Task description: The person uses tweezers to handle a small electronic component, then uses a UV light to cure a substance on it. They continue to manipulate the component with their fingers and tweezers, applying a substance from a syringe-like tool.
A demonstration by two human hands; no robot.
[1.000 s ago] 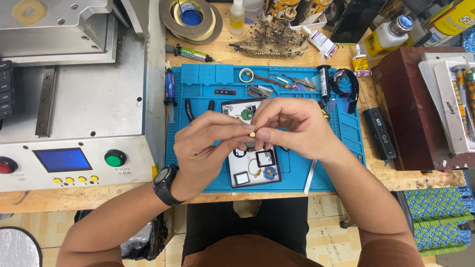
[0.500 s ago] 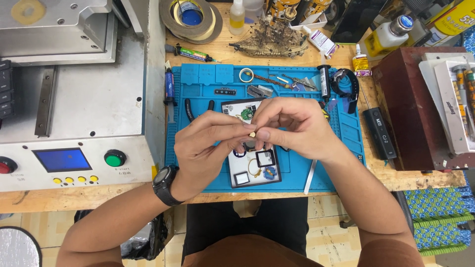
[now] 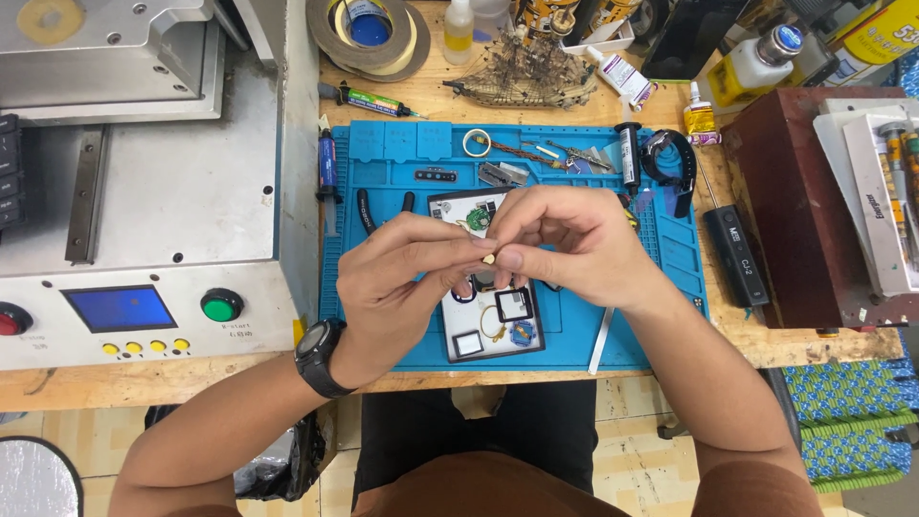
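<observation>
My left hand (image 3: 402, 282) and my right hand (image 3: 565, 244) meet above a blue work mat (image 3: 383, 153). Between the fingertips of both hands sits a tiny brass-coloured part (image 3: 489, 258), pinched from each side. Under the hands lies a small grey tray (image 3: 493, 330) with square black frames, a small round blue piece and a green circuit piece (image 3: 476, 218). A black watch is on my left wrist (image 3: 316, 356).
A grey metal machine (image 3: 144, 191) with a blue screen, green button and red button fills the left. Tape rolls (image 3: 369, 33), glue bottles, a black wristband (image 3: 670, 158), tweezers (image 3: 601, 340) and a dark red box (image 3: 804, 211) surround the mat on the wooden bench.
</observation>
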